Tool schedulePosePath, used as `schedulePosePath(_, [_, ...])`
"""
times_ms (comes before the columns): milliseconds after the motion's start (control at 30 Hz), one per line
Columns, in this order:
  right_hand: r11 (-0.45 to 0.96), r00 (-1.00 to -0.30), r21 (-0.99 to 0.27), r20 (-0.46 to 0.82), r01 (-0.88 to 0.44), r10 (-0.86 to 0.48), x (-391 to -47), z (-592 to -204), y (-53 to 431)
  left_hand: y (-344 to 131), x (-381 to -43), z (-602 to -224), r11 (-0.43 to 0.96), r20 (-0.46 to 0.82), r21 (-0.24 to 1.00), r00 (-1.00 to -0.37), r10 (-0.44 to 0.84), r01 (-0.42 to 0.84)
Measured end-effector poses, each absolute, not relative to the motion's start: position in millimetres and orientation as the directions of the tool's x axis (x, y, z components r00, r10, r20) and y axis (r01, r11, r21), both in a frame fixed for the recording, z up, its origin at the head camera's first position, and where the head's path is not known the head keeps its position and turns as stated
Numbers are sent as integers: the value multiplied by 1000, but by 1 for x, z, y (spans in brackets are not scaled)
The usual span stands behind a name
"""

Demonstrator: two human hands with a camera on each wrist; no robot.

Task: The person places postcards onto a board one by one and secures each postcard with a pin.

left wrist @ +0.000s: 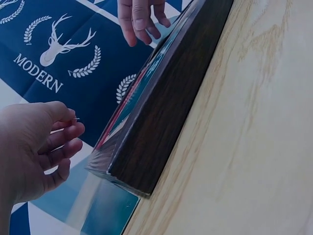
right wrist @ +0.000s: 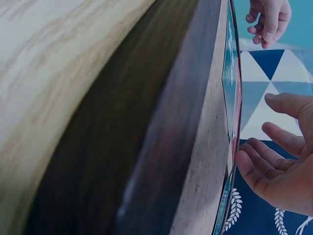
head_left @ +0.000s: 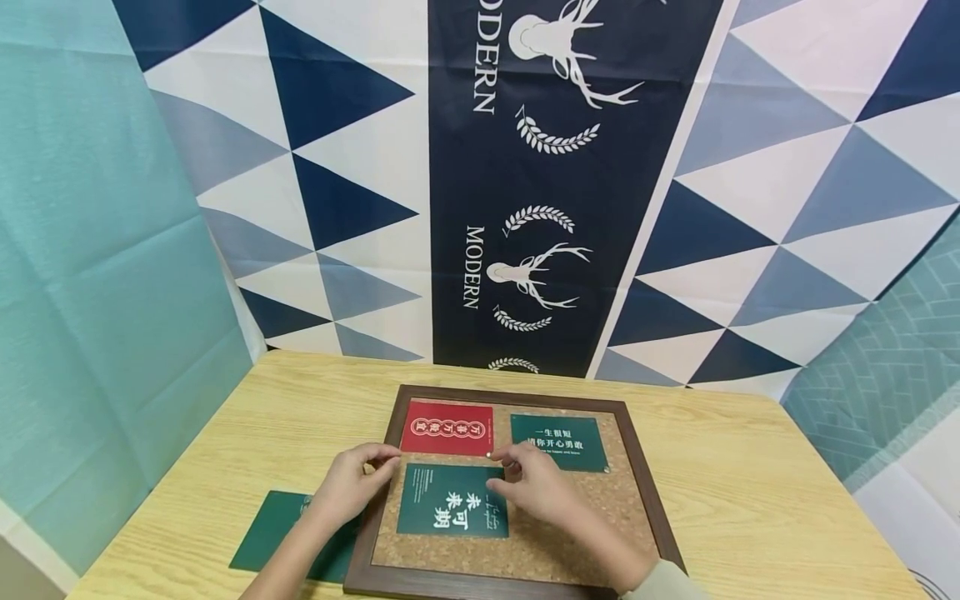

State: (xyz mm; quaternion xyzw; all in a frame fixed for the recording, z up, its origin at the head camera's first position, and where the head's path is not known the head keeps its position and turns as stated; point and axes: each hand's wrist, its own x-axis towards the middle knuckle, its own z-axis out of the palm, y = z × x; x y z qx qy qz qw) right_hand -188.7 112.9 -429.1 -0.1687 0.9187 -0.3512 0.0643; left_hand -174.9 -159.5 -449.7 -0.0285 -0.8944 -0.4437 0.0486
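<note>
A brown-framed cork board [head_left: 577, 537] lies on the table. My left hand [head_left: 352, 487] is over its left edge, thumb and forefinger pinching a pushpin whose thin needle [left wrist: 77, 118] shows in the left wrist view. Between the hands lies a green card [head_left: 453, 500] with white lettering, just below a red card [head_left: 447, 428]. My right hand [head_left: 538, 483] reaches over the green card's right edge, fingers apart with nothing held. Close by its fingertips, a white pin [head_left: 489, 455] sits at the red card's lower right corner. Another green card [head_left: 558, 442] is at the board's upper right.
A further green card [head_left: 266, 525] lies on the wooden table [head_left: 750, 500], partly under my left arm and beside the board's left edge. A patterned cloth [head_left: 510, 183] with deer heads hangs behind the table.
</note>
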Motion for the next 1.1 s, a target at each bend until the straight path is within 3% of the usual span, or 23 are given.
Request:
schedulePosePath(467, [711,-893,-592,36,-380,-448,-184,-434,99,-156,-179,-458,601,119,791,-992,30,113])
schedulePosePath(833, [806,-876,-375,33,-457,-481,-178,-435,91,-153,-181,-462,633,139,764,-990,34,129])
schedulePosePath(1100, [824,-867,-305,13,-478,-498,-176,-435,89,-151,-183,-466,667,172,726,-983,56,166])
